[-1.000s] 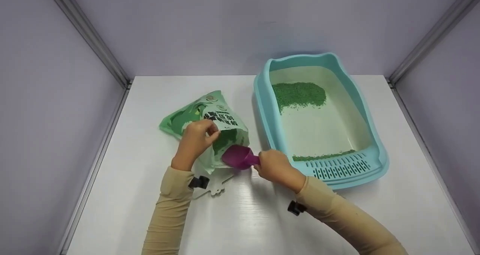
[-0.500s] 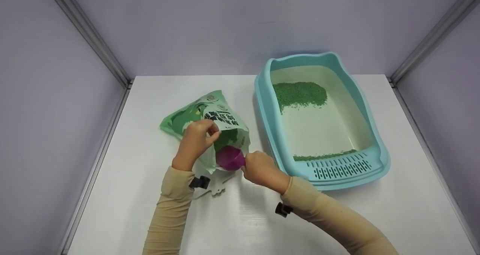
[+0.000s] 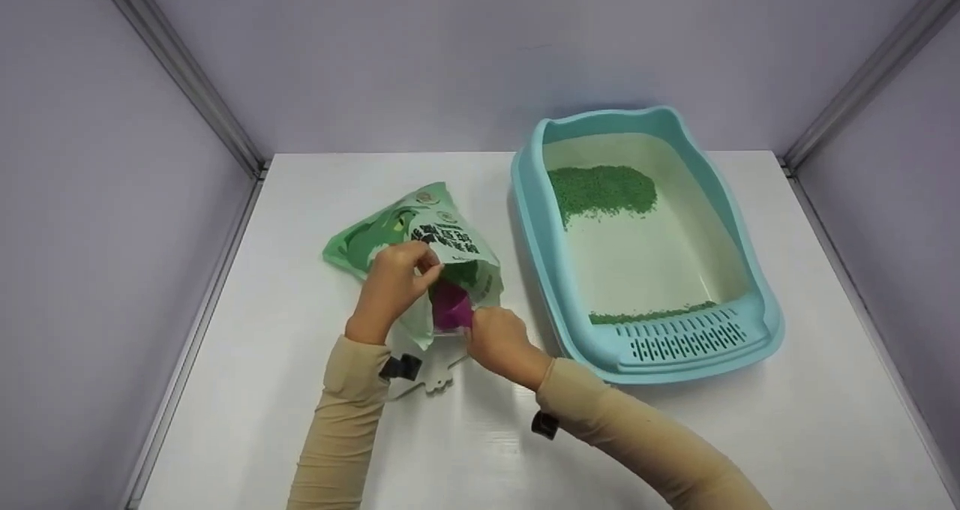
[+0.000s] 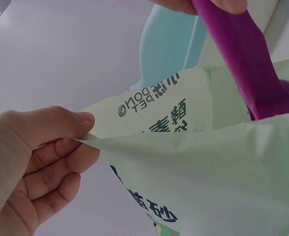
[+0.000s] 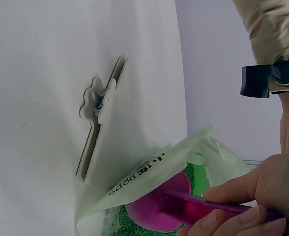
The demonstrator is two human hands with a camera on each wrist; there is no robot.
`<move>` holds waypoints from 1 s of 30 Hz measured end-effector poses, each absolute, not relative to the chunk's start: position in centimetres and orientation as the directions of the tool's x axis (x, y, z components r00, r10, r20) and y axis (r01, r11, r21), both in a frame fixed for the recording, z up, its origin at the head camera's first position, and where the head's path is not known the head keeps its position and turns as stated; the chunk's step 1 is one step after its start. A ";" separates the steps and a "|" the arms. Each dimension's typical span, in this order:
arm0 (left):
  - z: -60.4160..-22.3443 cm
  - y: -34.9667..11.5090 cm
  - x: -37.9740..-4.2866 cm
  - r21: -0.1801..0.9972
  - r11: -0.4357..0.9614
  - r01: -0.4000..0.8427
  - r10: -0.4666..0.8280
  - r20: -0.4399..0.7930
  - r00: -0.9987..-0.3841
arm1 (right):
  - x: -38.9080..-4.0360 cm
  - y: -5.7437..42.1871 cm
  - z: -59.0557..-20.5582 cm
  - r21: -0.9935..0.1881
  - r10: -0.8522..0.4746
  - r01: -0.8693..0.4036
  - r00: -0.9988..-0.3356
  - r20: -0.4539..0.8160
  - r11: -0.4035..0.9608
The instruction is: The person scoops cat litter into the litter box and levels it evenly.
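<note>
A green bag of cat litter (image 3: 375, 232) lies on the table with its open mouth facing me. My left hand (image 3: 396, 281) pinches the edge of that mouth between thumb and forefinger, as the left wrist view shows. A purple scoop (image 3: 451, 307) has its bowl inside the bag mouth, and my right hand (image 3: 501, 345) grips its handle. Green litter pellets (image 5: 134, 230) show around the bowl in the right wrist view. To the right stands a light-blue litter box (image 3: 551, 247), holding a heap of green pellets (image 3: 604, 190) at its far left and a thin line along its front.
A pale sealing clip (image 5: 96, 123) lies on the white table (image 3: 262, 330) just in front of the bag, partly behind my left wrist in the head view. Purple-grey walls (image 3: 390, 60) enclose the back and both sides. The litter box's slotted front step (image 3: 682, 345) is right of my right hand.
My right hand has moved left and slightly forward, carrying the scoop from the bag's opening deeper into it. My left hand keeps its pinch on the bag edge.
</note>
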State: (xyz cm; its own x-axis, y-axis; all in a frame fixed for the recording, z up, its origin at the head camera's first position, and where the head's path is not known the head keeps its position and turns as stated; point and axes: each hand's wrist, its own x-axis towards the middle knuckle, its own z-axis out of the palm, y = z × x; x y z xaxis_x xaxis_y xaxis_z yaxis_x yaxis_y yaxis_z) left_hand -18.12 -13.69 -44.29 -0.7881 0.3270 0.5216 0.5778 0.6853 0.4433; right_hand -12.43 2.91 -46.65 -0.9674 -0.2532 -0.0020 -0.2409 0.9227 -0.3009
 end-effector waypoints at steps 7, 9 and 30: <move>-44.4 -13.5 -18.1 0.433 0.675 0.597 0.336 0.540 -0.771 | -12.6 1.6 -47.5 -0.293 -0.211 -0.201 -0.978 0.000 0.935; -44.4 -13.5 -18.1 0.433 0.674 0.599 0.337 0.541 -0.771 | -12.6 1.4 -47.8 -0.309 -0.202 -0.194 -0.979 0.006 0.931; -44.4 -13.8 -18.0 0.423 0.687 0.592 0.325 0.550 -0.770 | -12.2 3.0 -54.5 -0.336 -0.173 -0.226 -0.968 0.179 0.914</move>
State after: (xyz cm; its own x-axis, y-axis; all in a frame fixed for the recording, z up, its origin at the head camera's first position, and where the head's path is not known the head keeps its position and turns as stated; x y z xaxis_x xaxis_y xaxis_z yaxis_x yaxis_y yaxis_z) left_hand -17.97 -13.83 -44.44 -0.7696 0.3247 0.5497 0.5916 0.6865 0.4227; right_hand -12.18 2.99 -54.45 -0.9684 -0.1734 0.1793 -0.2259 0.9143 -0.3361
